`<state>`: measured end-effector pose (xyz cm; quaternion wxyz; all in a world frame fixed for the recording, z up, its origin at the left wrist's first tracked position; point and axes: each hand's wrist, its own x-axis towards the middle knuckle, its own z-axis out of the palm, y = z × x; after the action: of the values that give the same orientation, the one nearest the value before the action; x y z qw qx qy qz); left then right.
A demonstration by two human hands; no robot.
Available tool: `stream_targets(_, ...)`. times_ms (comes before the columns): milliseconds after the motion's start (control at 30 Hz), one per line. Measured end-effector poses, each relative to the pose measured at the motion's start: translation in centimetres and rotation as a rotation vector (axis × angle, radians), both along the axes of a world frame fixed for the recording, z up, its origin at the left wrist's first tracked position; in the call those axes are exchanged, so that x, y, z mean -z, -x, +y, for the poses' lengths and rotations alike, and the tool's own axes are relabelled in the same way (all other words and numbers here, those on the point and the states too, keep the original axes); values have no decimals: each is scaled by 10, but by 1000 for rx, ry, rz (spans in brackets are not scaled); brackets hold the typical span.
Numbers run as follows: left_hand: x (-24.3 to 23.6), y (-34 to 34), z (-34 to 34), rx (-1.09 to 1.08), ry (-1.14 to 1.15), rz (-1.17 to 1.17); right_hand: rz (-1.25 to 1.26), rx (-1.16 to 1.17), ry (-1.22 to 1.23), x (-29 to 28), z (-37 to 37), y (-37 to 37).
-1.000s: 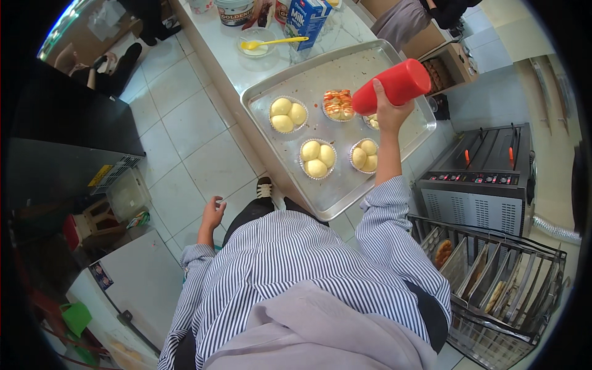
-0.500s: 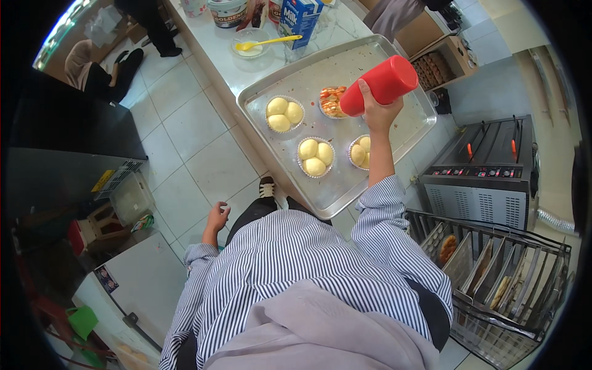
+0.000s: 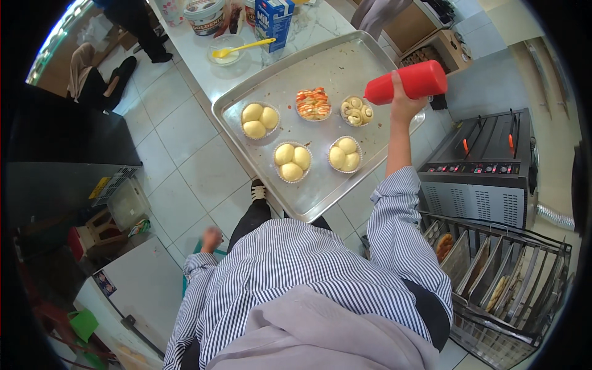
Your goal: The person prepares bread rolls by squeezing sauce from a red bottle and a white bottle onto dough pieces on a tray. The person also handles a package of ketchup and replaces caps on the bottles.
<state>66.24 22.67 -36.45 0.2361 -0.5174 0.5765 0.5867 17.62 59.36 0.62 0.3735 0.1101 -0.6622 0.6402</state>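
My right hand (image 3: 404, 102) is wrapped round a red squeeze bottle (image 3: 425, 81), tipped on its side with its tip pointing left over the tray's right part. Below the tip sits a swirled roll (image 3: 356, 111) in a paper cup. Beside it on the metal baking tray (image 3: 317, 196) lies a bun streaked with red and pale sauce (image 3: 313, 103). Three plain three-ball buns share the tray: one at the left (image 3: 259, 121), one at the front middle (image 3: 291, 163), one at the front right (image 3: 345, 154). My left hand (image 3: 211, 239) hangs low beside my leg, blurred, its fingers unclear.
On the marble counter (image 3: 191, 46) behind the tray stand a blue milk carton (image 3: 275, 24), a tub (image 3: 204, 16) and a bowl (image 3: 226, 54) with a yellow spoon. An oven (image 3: 478, 166) and a wire rack (image 3: 493, 277) are to the right. Another person sits on the floor, far left.
My right hand has carried the red bottle right, off the sauced bun, uncovering the swirled roll. The tray and counter things now appear further left. My left hand has lowered slightly.
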Motion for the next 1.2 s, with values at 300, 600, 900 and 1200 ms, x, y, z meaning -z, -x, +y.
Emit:
stream_targets(300, -15, 3, 66, -146, 19, 44, -192, -319, -73, 24, -9, -2)
stream_targets(600, -6, -32, 144, -287, -15, 7, -244, -467, -89, 20, -8, 0)
stream_targets(900, -12, -33, 205, -392, -52, -44, -258, -560, -96, 23, -4, 6)
stream_targets(1200, -13, -14, 214, -423, -25, -21, -221, -611, -152, 29, -4, 10)
